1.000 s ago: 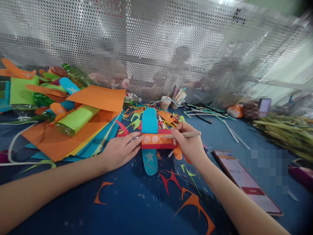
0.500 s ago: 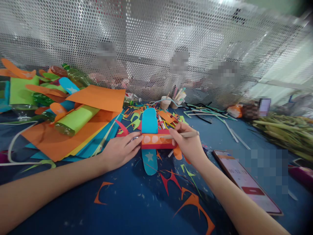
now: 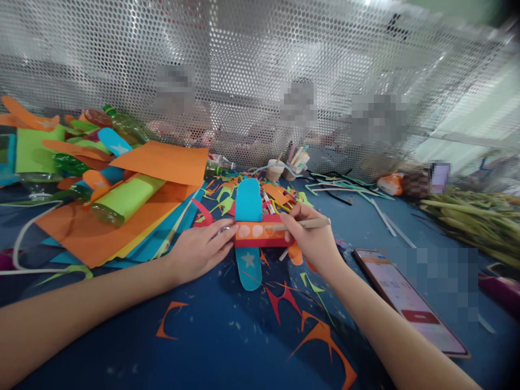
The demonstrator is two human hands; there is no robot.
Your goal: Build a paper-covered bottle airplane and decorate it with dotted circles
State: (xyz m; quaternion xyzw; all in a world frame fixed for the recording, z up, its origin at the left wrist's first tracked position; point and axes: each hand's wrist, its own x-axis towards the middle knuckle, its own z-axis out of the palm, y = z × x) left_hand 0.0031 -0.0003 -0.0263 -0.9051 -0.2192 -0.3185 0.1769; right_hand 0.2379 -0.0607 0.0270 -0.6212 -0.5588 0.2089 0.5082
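A toy plane (image 3: 266,242) made from a bottle wrapped in red paper lies across the middle of the blue table. Its blue wings (image 3: 248,200) stick out above and below, the lower one bearing a pale star (image 3: 249,260). Along the body runs an orange strip (image 3: 257,231) with painted white circles, one of them only outlined. My left hand (image 3: 203,249) is closed on the bottle's left end. Between the fingertips of my right hand (image 3: 311,233) is a slim, pale-handled paintbrush (image 3: 316,222), its tip on the orange strip.
Coloured paper sheets (image 3: 162,162) and paper-covered bottles (image 3: 125,200) are piled at the left. Paper scraps (image 3: 325,336) lie in front and behind. A phone (image 3: 410,303) lies at the right, near dried stalks (image 3: 467,216). Cups (image 3: 275,169) stand before a perforated metal screen (image 3: 244,70).
The brush tip has shifted very slightly at the third circle, whose white outline looks a little heavier. My left hand and the plane stay in place.
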